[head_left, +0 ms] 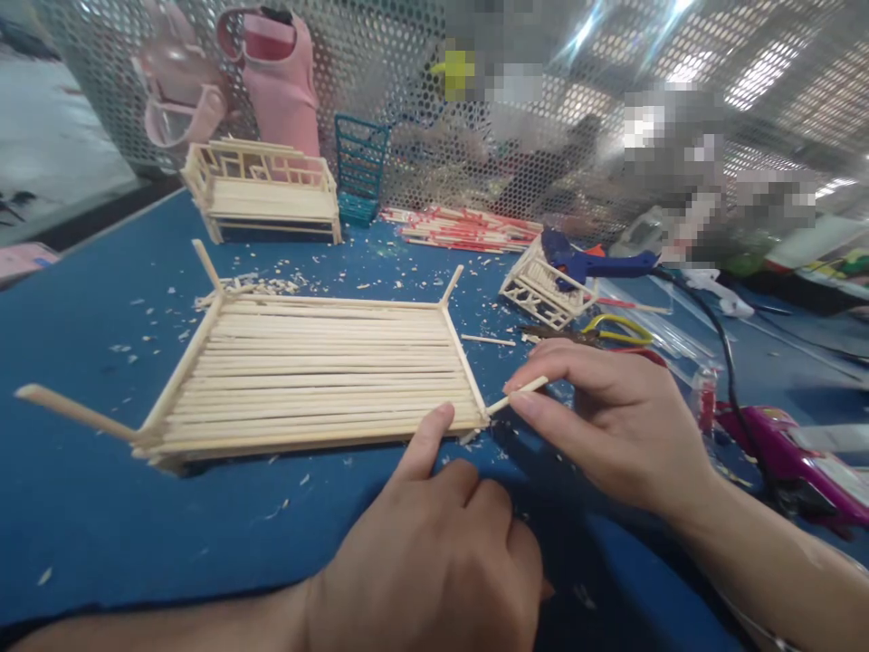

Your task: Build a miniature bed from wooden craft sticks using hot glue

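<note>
A flat platform of pale round wooden sticks (319, 371) lies on the blue table, with a stick post slanting out at each corner. My right hand (611, 417) pinches a short wooden stick (503, 404) between thumb and fingertips; its lower end meets the platform's near right corner. With one finger stretched out, my left hand (434, 561) presses the platform's front edge close to that corner. Its remaining fingers are curled under, and their inner side is hidden.
Behind stand a small stick bench (264, 195), a pink bottle holder (278, 81) and a teal rack (363, 167). Red-and-white sticks (468, 228) lie in a pile. A blue glue gun (604, 264), a small stick model (543, 290), yellow-handled pliers (617, 328) and a black cable (723, 344) sit right.
</note>
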The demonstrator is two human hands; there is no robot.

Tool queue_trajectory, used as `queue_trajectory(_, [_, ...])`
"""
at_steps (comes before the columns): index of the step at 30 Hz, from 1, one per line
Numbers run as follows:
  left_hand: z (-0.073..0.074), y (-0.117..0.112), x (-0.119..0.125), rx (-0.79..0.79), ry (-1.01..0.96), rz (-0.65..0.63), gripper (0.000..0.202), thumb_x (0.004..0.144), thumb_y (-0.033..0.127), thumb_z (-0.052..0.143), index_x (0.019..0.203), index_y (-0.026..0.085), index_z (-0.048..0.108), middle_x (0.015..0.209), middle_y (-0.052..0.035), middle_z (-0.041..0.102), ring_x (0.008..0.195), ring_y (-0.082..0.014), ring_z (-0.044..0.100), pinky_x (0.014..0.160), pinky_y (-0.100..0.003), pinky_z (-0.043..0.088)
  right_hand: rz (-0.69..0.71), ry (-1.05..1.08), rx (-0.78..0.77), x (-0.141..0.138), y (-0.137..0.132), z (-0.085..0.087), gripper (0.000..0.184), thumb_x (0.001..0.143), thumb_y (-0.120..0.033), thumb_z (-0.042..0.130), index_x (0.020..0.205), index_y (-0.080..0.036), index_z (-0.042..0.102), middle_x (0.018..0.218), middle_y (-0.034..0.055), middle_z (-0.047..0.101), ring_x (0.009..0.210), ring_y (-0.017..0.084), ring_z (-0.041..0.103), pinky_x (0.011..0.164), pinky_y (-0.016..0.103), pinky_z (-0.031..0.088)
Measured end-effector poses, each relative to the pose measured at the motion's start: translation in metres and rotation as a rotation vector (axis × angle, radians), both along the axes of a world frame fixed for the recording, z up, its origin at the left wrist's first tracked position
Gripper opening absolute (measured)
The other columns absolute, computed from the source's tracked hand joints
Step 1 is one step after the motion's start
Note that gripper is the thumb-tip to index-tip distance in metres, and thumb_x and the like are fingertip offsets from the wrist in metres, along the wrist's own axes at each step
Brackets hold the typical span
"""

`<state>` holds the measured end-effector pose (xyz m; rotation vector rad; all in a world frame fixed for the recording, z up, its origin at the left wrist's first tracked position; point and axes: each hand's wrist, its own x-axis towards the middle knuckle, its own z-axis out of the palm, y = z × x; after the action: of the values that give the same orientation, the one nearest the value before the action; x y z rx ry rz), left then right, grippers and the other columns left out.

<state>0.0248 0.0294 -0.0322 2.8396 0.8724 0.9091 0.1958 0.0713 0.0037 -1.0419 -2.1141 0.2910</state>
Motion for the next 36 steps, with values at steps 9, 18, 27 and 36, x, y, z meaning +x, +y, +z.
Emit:
queue_trajectory(9, [0.0003,0.0004,-0.0001,-0.001,0.006,-0.002,0.023,0.083,0.025,0.057,0.061,0.019,0.061,0.056,0.0031,0.058,0.057,-0.0131,0.054,0.105,-0.046,0.031,0.015,-0.084,0.109,-0.0003,0.0005,0.0005,0.012,0.082,-0.018,0.058,0.071,-0.022,0.059,0.063,-0.001,0.065,0.059,0.013,0.058,0.068,0.03,0.045])
queue_trajectory(18, [0.0008,-0.001,-0.0008,0.016,0.024,0.002,0.021,0.083,0.021,0.056,0.062,0.019,0.059,0.056,0.0028,0.057,0.057,-0.0131,0.052,0.105,-0.048,0.032,0.007,-0.163,0.078,0.0024,0.0008,0.0046,0.012,0.085,-0.022,0.057,0.073,-0.023,0.06,0.064,-0.001,0.066,0.061,0.014,0.059,0.071,0.032,0.046])
queue_trajectory(27, [0.0009,-0.001,0.0002,0.029,0.03,0.007,0.024,0.083,0.021,0.054,0.06,0.019,0.058,0.055,0.0028,0.055,0.056,-0.0135,0.051,0.105,-0.048,0.03,0.011,-0.14,0.077,0.0038,0.0006,0.0021,0.011,0.083,-0.023,0.059,0.072,-0.023,0.06,0.064,-0.0012,0.066,0.062,0.014,0.058,0.073,0.032,0.048])
queue_trajectory(36, [0.0009,-0.0003,0.0009,0.046,0.027,0.007,0.025,0.083,0.022,0.054,0.059,0.019,0.058,0.054,0.0028,0.055,0.055,-0.0134,0.051,0.104,-0.049,0.032,-0.006,-0.138,0.061,0.0038,-0.0001,0.0005,0.011,0.083,-0.023,0.058,0.072,-0.022,0.06,0.065,0.0,0.065,0.066,0.015,0.058,0.071,0.031,0.047])
